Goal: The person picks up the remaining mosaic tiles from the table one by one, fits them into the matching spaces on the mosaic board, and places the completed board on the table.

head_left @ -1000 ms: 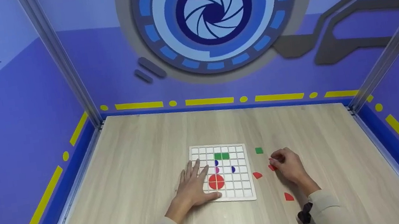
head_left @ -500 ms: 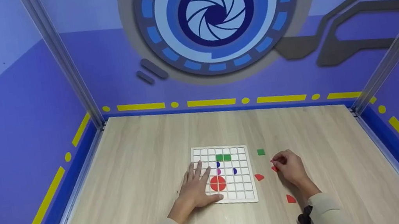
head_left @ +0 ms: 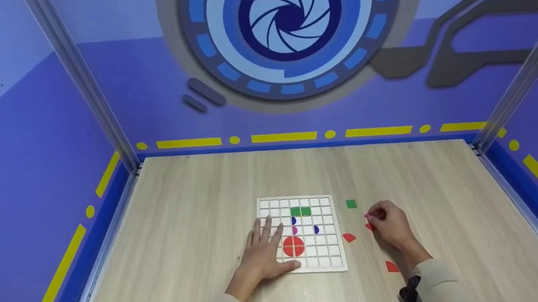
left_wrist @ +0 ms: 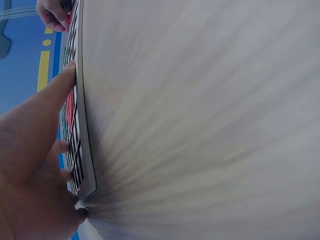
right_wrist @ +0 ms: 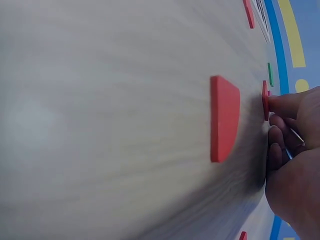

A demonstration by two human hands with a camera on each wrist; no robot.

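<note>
A white gridded board lies on the table. My left hand rests on its left side, fingers spread and thumb along the near edge. On the board sit red quarter-circle pieces forming a disc, two green squares, two dark blue half-circles and a pink half-circle. To the right of the board, my right hand pinches a small pink piece between thumb and fingertips, its shape mostly hidden. A red quarter-circle piece lies right by the thumb.
Beside the board lie a loose green square and a red quarter-circle. Another red piece lies nearer the right wrist. Purple-blue walls close off the back and sides of the wooden table.
The right hand's fingertips have shifted slightly, and the pink piece shows a little more clearly between them. The left hand stays on the board; the board's pieces have not moved.
</note>
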